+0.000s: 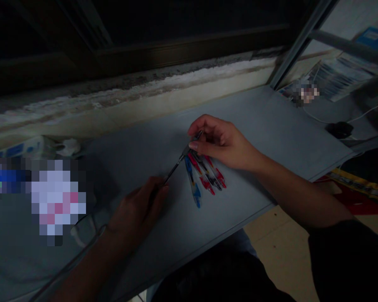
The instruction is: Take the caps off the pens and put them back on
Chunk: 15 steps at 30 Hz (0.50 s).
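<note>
A slender black pen (175, 168) stretches at a slant between my two hands above the table. My left hand (141, 203) is closed round its lower end, which the fingers hide. With thumb and forefinger, my right hand (216, 140) pinches the thicker upper part, while its other fingers curl in behind. Whether the pen is in one piece or taken apart I cannot tell. Beneath my right hand lie several pens side by side on the grey table (164, 247): a blue pen (193, 184) at the left, then red pens (220, 178) and a dark one among them.
A white power strip (34, 147) with a plug (69, 147) stands at the back left, near blurred-out items. A cable (82, 247) runs by my left forearm. Metal shelf posts (294, 54), stacked papers (343, 75) and a dark adapter (340, 129) are at the right. A wall borders the table's back.
</note>
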Tool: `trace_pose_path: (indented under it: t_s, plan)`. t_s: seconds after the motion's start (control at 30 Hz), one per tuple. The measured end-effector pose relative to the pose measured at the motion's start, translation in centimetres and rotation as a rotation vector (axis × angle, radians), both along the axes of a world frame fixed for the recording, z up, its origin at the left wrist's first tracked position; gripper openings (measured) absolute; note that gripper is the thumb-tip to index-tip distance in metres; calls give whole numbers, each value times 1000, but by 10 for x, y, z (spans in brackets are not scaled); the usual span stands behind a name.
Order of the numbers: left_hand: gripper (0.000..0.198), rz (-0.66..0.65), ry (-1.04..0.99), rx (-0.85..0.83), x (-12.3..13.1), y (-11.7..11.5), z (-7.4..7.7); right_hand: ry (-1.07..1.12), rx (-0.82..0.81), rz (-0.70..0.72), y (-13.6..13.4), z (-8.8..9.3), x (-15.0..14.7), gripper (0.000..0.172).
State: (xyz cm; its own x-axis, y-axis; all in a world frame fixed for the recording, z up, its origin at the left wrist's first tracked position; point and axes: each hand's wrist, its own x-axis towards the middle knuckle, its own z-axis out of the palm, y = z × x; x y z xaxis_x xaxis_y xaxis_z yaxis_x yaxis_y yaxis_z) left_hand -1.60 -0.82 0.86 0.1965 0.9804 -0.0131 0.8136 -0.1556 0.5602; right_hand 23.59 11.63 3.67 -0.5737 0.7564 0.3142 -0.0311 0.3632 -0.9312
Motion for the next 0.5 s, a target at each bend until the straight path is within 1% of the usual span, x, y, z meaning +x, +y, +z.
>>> trace_pose_path:
  t_s: [0.07, 0.13, 0.2, 0.27, 0.37, 0.4, 0.43, 0.5]
  plan:
    - [34, -22, -23, 21, -1, -1, -1, -61, -32, 57, -1, 1, 0, 23]
    - [34, -59, -46, 46, -1, -1, -3, -135, -62, 153, -4, 0, -2, 24]
    - [34, -85, -52, 81, 0, -1, -5, -181, -77, 219, -8, 0, -5, 29]
    - [39, -91, -36, 143, 0, -1, -6, -246, -88, 220, -12, -1, -7, 35]
    - [45, -90, 22, 236, 0, 0, -6, -432, -54, 197, -14, 1, -6, 57]
    - [45, -85, 41, 250, 0, 0, -6, -470, -30, 191, -14, 2, -5, 58]
    - [46, -72, 54, 256, 0, 0, -6, -468, -2, 185, -13, 3, -4, 53]
    - [46, -41, 56, 257, -1, 0, -7, -390, 48, 178, -10, 5, 0, 36]
